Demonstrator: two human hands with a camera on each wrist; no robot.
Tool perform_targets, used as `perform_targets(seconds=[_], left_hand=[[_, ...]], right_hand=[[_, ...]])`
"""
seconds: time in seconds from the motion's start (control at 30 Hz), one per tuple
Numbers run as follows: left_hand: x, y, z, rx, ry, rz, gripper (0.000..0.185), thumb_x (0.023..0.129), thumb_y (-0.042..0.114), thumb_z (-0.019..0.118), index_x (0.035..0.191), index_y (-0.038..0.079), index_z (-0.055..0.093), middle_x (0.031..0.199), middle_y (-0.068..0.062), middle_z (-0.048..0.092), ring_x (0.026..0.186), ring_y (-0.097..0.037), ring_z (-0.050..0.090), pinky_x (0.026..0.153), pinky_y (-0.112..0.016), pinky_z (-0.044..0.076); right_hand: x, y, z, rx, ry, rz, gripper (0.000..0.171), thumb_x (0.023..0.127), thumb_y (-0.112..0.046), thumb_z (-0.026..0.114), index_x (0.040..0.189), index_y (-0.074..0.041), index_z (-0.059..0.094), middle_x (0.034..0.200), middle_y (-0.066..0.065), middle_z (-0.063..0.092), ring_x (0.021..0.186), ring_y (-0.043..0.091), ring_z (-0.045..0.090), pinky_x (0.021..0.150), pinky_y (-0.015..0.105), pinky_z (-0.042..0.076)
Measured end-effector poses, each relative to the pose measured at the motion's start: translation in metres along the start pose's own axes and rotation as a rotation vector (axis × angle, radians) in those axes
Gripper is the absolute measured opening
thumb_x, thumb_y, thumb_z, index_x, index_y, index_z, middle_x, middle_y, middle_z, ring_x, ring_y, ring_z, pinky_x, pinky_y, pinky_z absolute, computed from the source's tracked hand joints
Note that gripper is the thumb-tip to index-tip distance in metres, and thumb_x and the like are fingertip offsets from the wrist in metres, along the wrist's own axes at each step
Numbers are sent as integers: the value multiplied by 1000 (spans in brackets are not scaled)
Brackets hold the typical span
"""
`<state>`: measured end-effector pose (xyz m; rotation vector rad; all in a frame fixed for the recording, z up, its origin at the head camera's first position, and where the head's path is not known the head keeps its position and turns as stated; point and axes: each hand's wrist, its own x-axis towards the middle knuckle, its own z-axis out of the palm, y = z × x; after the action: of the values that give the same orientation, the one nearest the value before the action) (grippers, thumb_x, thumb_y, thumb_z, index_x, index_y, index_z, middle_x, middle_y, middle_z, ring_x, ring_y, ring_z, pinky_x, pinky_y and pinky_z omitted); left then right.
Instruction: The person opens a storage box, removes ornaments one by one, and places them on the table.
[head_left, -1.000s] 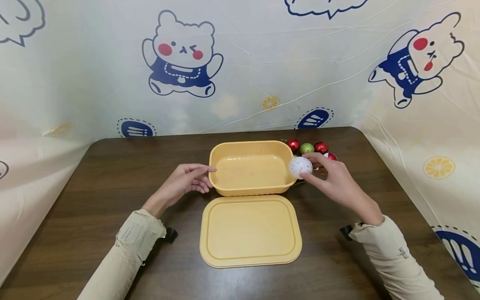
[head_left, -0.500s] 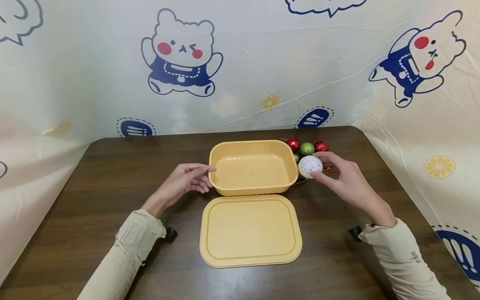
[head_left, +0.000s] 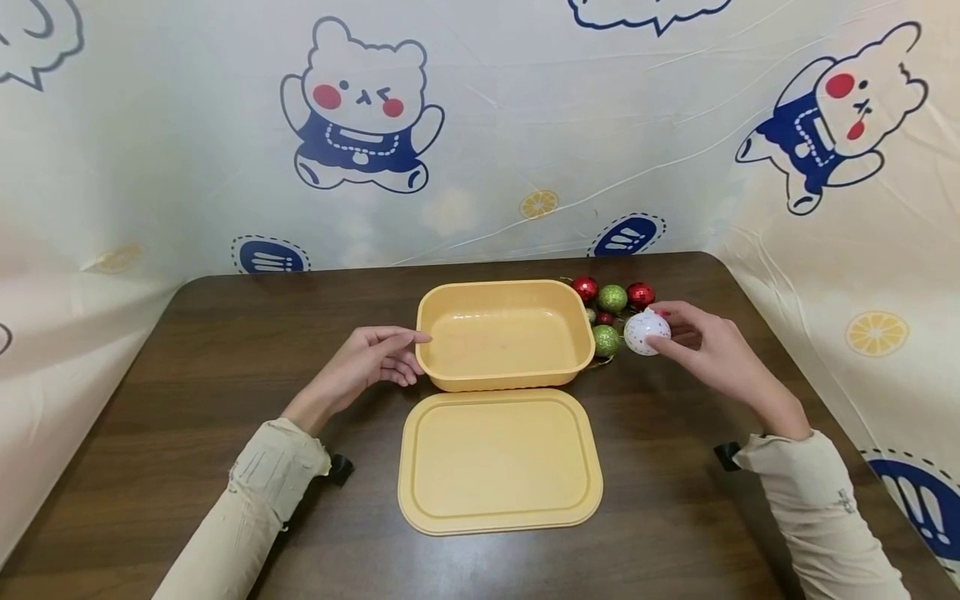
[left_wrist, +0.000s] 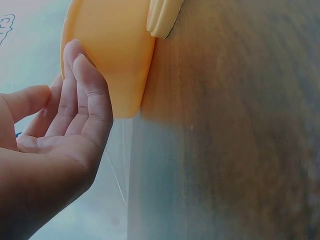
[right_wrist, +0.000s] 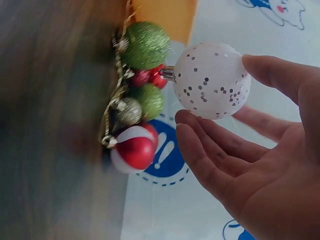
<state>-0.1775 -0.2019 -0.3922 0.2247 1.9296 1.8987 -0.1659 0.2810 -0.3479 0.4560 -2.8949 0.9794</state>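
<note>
An empty yellow box [head_left: 504, 379] stands mid-table, its flat lid [head_left: 500, 462] lying just in front of it. My left hand [head_left: 401, 354] rests against the box's left wall [left_wrist: 115, 55] with its fingers [left_wrist: 80, 85] nearly straight. My right hand [head_left: 663, 332] pinches a white speckled ball [head_left: 647, 332] between thumb and fingers [right_wrist: 200, 145], right of the box and just above the table. The ball [right_wrist: 212, 80] hangs close beside a cluster of small ornaments.
The cluster by the box's right rear corner holds red balls [head_left: 586, 288], green glitter balls [head_left: 606, 340] and a red-and-white one [right_wrist: 132, 150], tied with gold string. A cartoon-print sheet [head_left: 480, 125] walls the dark wooden table [head_left: 187, 375] at the back and sides.
My right hand has carried the white ball rightward, from over the box's right rim to beside the ornament cluster, uncovering a green ball. The left hand has stayed put.
</note>
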Motion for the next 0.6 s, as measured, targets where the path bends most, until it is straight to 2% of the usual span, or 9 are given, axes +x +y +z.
perform_targets(seconds=[0.13, 0.27, 0.6], left_hand=[[0, -1, 0, 0, -4, 5, 40, 104, 29, 54, 128, -1, 63, 88, -16, 71, 74, -20, 68, 72, -35, 60], [1, -2, -1, 4, -4, 5, 40, 104, 30, 54, 128, -1, 63, 89, -17, 71, 75, -21, 68, 72, -35, 61], [1, -3, -2, 6, -4, 6, 40, 105, 29, 53, 128, -1, 63, 89, -18, 70, 75, -21, 68, 73, -35, 61]], right_hand=[[1, 9, 4, -39, -2, 30, 44, 94, -35, 71, 123, -5, 57, 106, 17, 69, 93, 31, 69, 84, 53, 56], [4, 17, 10, -53, -22, 31, 42, 94, -34, 71, 121, -4, 60, 105, 18, 70, 92, 33, 70, 84, 53, 56], [8, 25, 18, -54, -47, 22, 45, 96, -35, 67, 126, -2, 61, 109, 22, 70, 96, 36, 69, 84, 54, 56]])
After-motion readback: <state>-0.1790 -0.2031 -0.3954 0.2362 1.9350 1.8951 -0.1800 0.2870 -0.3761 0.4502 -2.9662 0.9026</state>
